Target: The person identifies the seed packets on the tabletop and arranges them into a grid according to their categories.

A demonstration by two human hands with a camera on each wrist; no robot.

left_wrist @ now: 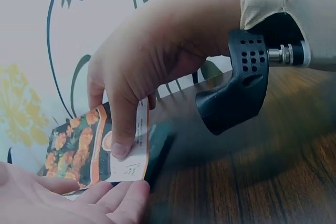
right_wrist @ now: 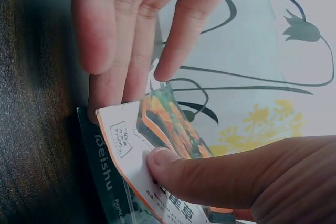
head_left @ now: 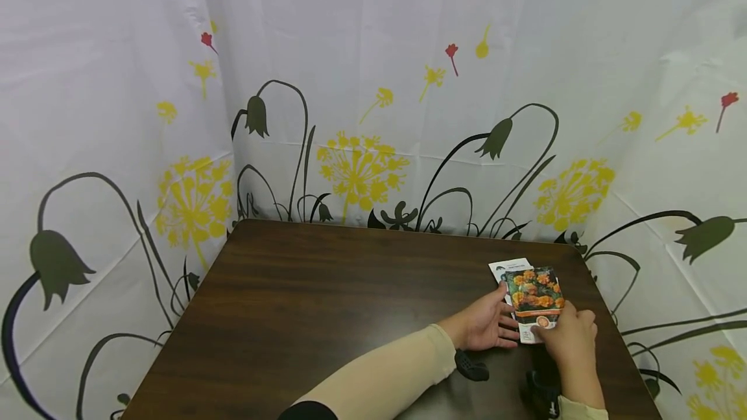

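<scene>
Pinching is the work of your right hand (head_left: 574, 336), the nearer one: its thumb lies on the printed face of the orange-flower packet (head_left: 532, 297), with other fingers at the far side. Your left hand (head_left: 487, 323) is beside it, fingers nearly straight and spread, seeming to touch the packet's edge without gripping it. So the step in hand is, I judge, handling this packet between two hands. The next move probably calls for a steady right thumb, and for left fingers that support the edge without bending it. Behind the packet, a white printed sheet (head_left: 508, 268) shows; the right wrist view shows also a dark green packet (right_wrist: 102, 169) underneath. All is near the right edge of the worktop (head_left: 327, 303). Farther away, the flowered curtain (head_left: 362, 31) hangs.
</scene>
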